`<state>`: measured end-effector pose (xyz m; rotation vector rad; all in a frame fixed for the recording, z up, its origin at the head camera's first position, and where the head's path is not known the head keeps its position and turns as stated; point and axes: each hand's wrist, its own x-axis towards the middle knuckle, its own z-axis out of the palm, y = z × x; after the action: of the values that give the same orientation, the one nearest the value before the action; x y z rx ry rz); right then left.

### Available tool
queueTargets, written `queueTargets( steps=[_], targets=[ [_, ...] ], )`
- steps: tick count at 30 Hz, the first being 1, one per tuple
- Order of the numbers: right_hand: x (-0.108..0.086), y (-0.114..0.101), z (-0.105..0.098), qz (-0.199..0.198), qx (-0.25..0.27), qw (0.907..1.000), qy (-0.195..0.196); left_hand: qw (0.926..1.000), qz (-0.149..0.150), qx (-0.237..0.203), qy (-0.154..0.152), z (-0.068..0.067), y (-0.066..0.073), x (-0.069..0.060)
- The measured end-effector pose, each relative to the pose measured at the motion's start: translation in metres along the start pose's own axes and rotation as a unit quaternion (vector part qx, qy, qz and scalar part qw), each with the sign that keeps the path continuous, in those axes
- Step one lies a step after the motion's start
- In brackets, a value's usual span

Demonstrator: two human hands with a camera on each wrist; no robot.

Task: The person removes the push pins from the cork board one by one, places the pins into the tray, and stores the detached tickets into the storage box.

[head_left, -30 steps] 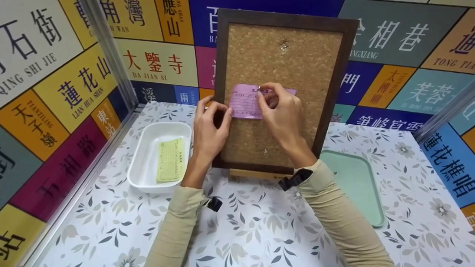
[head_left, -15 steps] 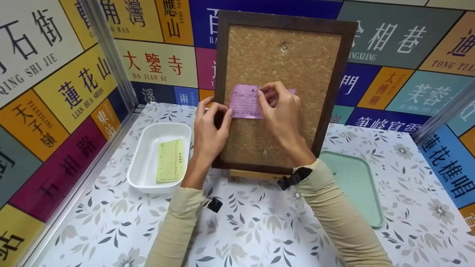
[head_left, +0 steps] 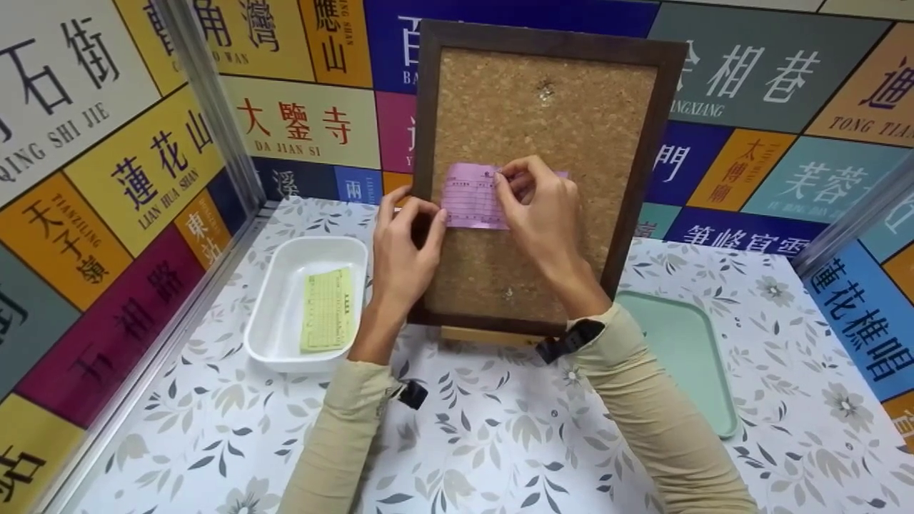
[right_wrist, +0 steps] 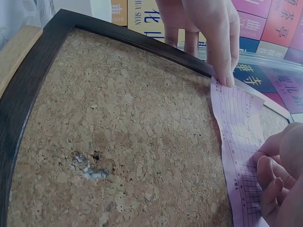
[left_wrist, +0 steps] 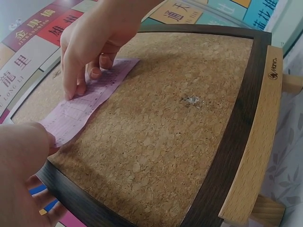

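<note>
Pink printed slip (head_left: pixel 468 196) is lying across the framed corkboard (head_left: pixel 493 275), bare cork running above and below. Left hand (head_left: pixel 401 246) is gripping the corkboard's side, thumb pressing the slip's left edge. Right hand (head_left: pixel 548 214) is bunching its fingers at the slip's top, covering much of its right half; we're not making out what they're pinching.

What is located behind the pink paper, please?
Behind the pink paper is the framed cork board; its cork shows above and below in the head view. The part directly covered by the paper cannot be seen.
</note>
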<state>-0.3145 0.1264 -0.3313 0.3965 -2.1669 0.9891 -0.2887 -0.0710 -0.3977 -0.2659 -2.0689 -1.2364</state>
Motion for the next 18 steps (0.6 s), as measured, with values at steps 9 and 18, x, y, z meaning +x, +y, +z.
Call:
queueTargets(
  steps=[9,18],
  targets=[
    [-0.0013,0.0002,-0.0006,-0.005,0.016,0.9998,-0.012,1.0,-0.004,-0.006,0.004,-0.0008,0.0015,-0.0002],
    [-0.0034,-0.0019,-0.0002,-0.014,0.044,0.9985,-0.03,0.9999,-0.009,-0.01,0.008,-0.0006,0.0029,0.0012]
  ],
)
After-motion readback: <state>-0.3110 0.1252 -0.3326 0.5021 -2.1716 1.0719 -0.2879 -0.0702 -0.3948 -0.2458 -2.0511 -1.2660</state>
